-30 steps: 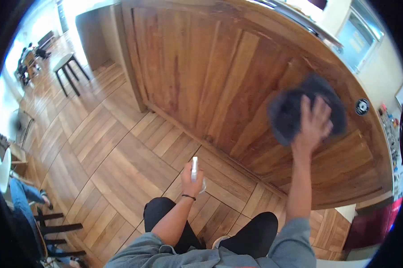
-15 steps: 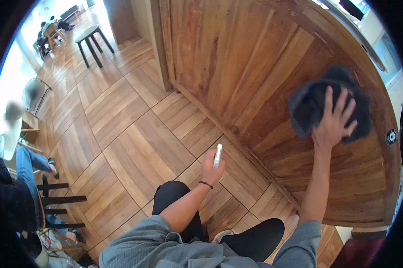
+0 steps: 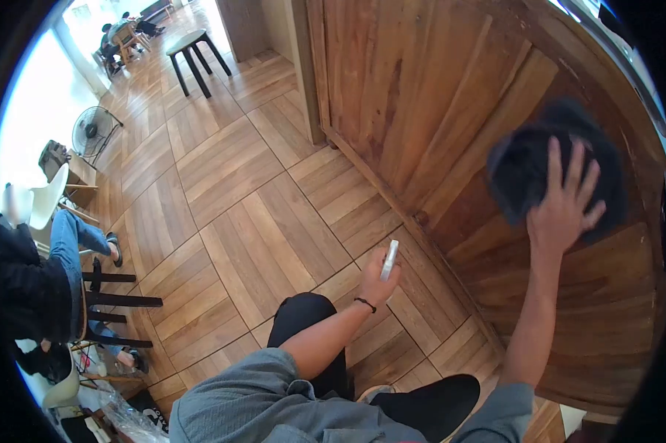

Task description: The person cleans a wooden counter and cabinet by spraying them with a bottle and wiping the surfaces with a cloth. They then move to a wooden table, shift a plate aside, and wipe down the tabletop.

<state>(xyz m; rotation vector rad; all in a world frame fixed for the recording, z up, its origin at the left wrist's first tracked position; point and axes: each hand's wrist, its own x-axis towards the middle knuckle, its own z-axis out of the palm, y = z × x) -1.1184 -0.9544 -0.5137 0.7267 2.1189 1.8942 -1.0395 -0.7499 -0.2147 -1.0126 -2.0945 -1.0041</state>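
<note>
My right hand (image 3: 563,203) lies with fingers spread on a dark grey cloth (image 3: 521,166), pressing it against the upright wooden panel (image 3: 414,111). The cloth is bunched and sticks out around my fingers. Low over the floor, in front of my knees, my left hand (image 3: 379,279) is wrapped round a small white object (image 3: 390,260), whose top shows above the fingers. What its lower part looks like is hidden by the hand. A dark band circles my left wrist.
A stool (image 3: 188,43) stands on the wooden floor (image 3: 252,229) at the upper left, with a fan (image 3: 93,131) below it. A seated person in jeans (image 3: 78,235) is at the left, beside black stool legs (image 3: 122,300). People sit farther back.
The view has swung, so the panel and floor sit differently in frame. My right hand stays on the cloth against the panel; my left hand still grips the white object.
</note>
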